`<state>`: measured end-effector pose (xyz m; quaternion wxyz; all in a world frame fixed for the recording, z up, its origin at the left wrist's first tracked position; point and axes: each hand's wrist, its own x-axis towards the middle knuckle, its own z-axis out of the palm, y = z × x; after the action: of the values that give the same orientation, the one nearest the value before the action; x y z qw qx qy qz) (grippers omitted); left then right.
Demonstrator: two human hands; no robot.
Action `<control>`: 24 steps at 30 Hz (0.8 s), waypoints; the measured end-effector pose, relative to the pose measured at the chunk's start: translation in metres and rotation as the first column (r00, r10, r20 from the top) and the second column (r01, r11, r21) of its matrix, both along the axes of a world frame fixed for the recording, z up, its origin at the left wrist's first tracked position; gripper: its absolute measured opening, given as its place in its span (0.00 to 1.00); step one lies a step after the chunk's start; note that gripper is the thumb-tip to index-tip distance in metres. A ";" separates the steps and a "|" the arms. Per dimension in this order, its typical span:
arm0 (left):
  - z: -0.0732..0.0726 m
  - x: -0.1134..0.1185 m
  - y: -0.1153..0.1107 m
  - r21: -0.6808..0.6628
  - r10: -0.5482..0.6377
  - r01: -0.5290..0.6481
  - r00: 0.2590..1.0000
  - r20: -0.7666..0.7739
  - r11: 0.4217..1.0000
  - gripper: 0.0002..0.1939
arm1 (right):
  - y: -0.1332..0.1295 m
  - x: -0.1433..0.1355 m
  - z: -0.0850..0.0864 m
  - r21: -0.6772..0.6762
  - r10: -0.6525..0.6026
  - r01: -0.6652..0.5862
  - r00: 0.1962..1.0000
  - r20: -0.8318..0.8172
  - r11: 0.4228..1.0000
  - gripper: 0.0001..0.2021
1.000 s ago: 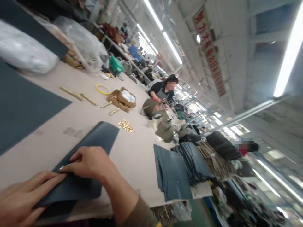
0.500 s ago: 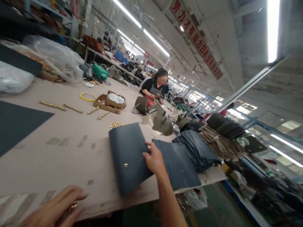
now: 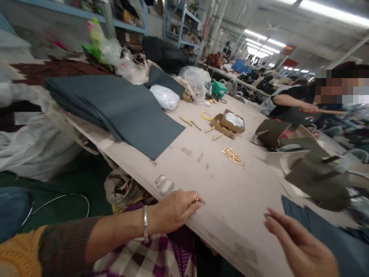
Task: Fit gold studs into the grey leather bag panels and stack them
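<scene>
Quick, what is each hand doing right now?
Left hand: fingers pinched on a small gold metal piece.
Right hand: open, holding nothing, beside dark blue leather sheets.

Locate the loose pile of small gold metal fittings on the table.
The pile of small gold fittings lies mid-table in the head view, just this side of the open cardboard box, beyond both hands.

A: Hands?
B: Left hand [image 3: 173, 209] at the near edge of the surface [image 3: 219, 184], fingertips pinched on a small gold fitting [image 3: 196, 199]. Right hand [image 3: 296, 246] open, palm up, just beside a dark blue leather piece [image 3: 325, 234].

A: Stock on the surface?
B: Stack of dark sheets [image 3: 123, 111], far left. Loose pile of gold hardware [image 3: 233, 156], centre. Open cardboard box [image 3: 227, 125] with gold bars near it; yellow ring [image 3: 206, 115] beyond. Olive bag [image 3: 319, 181], right.

A: Others present?
B: One co-worker [image 3: 291, 105], far side, arm extended.
</scene>
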<state>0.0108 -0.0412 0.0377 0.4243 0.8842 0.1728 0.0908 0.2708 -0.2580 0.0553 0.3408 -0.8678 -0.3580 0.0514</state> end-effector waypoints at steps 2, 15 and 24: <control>0.001 -0.003 0.003 0.010 0.004 -0.004 1.000 -0.007 1.000 0.13 | 0.048 -0.057 -0.008 0.062 0.212 -0.209 0.976 -0.051 0.976 0.17; -0.006 -0.052 0.040 -0.158 0.290 -0.292 0.956 -0.038 0.943 0.08 | 0.185 -0.138 -0.040 0.162 0.822 -0.847 0.531 0.204 0.507 0.08; -0.025 -0.113 0.066 -0.610 0.607 -0.555 0.781 -0.147 0.566 0.17 | 0.327 -0.184 -0.037 0.028 0.766 -0.786 0.609 0.206 0.617 0.12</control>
<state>-0.1019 0.0244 0.0125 0.6440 0.5813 0.4563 0.1977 0.0869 0.0686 0.0179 0.3016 -0.6063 -0.7294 0.0972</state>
